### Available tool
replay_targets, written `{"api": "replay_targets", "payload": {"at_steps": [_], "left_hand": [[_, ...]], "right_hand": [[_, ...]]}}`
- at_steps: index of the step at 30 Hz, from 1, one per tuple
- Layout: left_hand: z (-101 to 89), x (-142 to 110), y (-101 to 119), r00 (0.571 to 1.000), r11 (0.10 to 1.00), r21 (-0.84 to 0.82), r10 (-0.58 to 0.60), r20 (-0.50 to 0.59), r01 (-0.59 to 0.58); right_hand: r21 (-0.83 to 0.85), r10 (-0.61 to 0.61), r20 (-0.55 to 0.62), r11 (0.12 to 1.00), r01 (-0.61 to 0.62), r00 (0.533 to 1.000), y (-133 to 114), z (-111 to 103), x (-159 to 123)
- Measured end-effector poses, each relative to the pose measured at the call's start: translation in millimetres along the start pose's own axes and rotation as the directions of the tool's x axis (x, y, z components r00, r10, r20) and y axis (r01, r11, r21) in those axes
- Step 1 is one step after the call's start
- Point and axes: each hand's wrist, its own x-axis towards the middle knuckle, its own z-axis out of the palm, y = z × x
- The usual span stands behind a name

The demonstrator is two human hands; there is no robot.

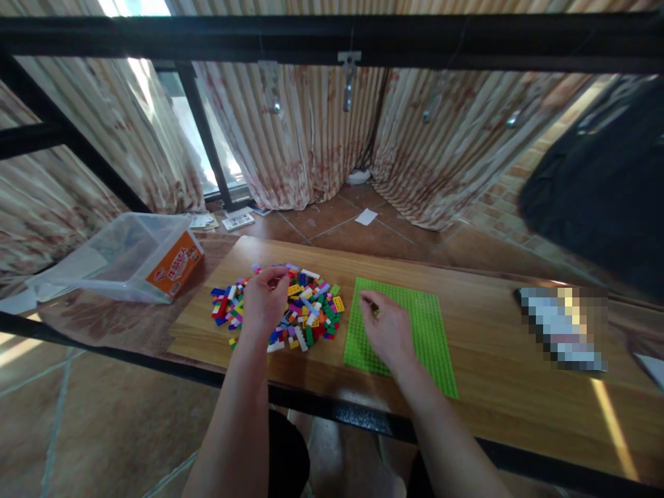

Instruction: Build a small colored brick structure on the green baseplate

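A loose pile of coloured toy building bricks (311,315) lies on the wooden board. My left hand (263,301) is over the pile's left part, thumb and fingers curled together in a pinch; whatever is in them is too small or hidden to name. To the right of the pile lies a green studded baseplate (428,346). Over its left half is my right hand (388,328), its fingers bent and closed. A tiny dark, yellowish bit shows by those fingertips, but its kind cannot be made out. No bricks are visible on the uncovered part of the baseplate.
A clear plastic bin (119,259) with an orange label stands at the left. On the right of the wooden board (487,346) lies a pixelated, blurred object (563,328). A black bar (321,41) crosses above, with curtains (311,138) behind.
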Motion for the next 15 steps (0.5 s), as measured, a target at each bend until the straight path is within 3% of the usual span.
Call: {"api": "replay_targets", "payload": {"at_steps": [3, 5, 7, 11, 15], "left_hand": [[2.1, 0.6, -1.7, 1.0, 1.0, 0.0, -0.003, -0.006, 0.003], [3.8, 1.5, -3.7, 1.0, 1.0, 0.003, 0.009, -0.006, -0.009], [6.3, 2.3, -5.1, 1.0, 0.999, -0.015, 0.028, 0.003, -0.028], [15.2, -1.8, 0.2, 0.994, 0.995, -0.062, 0.087, 0.063, -0.083], [31.8, -22.0, 18.3, 0.961, 0.98, -0.057, 0.198, 0.194, -0.19]], "right_hand": [[0.089, 0.069, -0.018, 0.994, -0.068, 0.997, 25.8, -27.2, 3.3], [0.117, 0.138, 0.039, 0.983, -0.142, 0.99, 43.8, -44.4, 2.8], [0.088, 0.133, 0.103, 0.986, -0.142, 0.986, 58.1, -56.7, 0.0], [-0.003, 0.087, 0.226, 0.996, -0.088, 0.97, 70.0, -62.4, -6.3], [-0.038, 0.052, 0.255, 0.998, -0.044, 0.966, 69.2, -57.2, -5.4]]}}
